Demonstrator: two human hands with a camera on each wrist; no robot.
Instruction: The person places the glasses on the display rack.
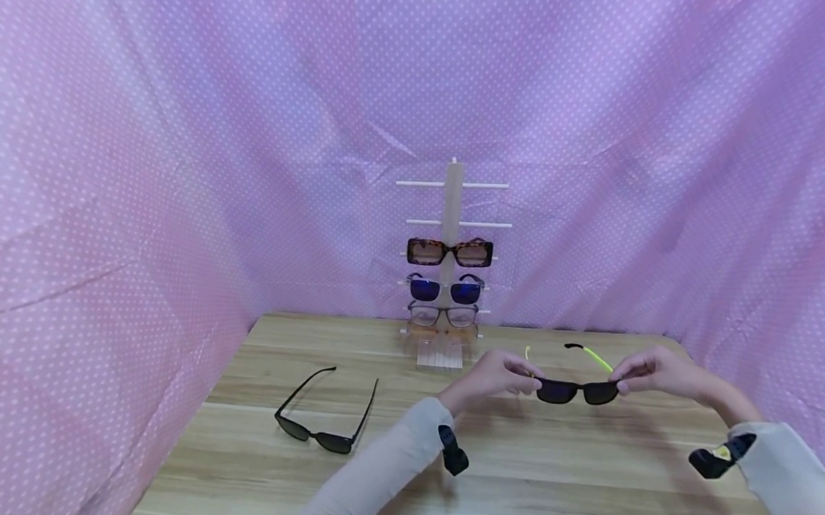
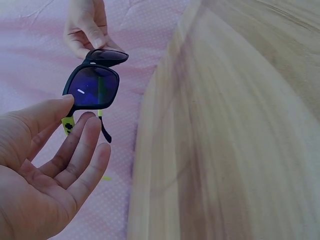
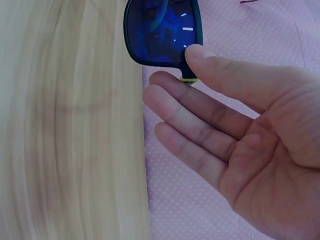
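Between both hands is a pair of black-framed sunglasses point(image 1: 576, 391) with dark blue lenses and yellow-green temples, lenses facing me and temples spread away. My left hand point(image 1: 499, 377) pinches one end of the frame at the hinge, thumb in front. The right hand point(image 1: 661, 373) pinches the opposite end the same way. In the left wrist view the sunglasses point(image 2: 93, 87) show a lens by the left thumb, with the right hand point(image 2: 86, 27) beyond. The right wrist view shows the other lens point(image 3: 162, 32) by the right thumb.
A display stand point(image 1: 453, 205) with white pegs stands at the back, bearing tortoiseshell glasses point(image 1: 449, 252), blue-lensed sunglasses point(image 1: 445, 290), clear-lensed glasses point(image 1: 443, 315) and an orange-tinted pair. Black sunglasses point(image 1: 322, 438) lie unfolded on the wooden table point(image 1: 233, 466) at left. Pink dotted cloth point(image 1: 321, 128) surrounds the table.
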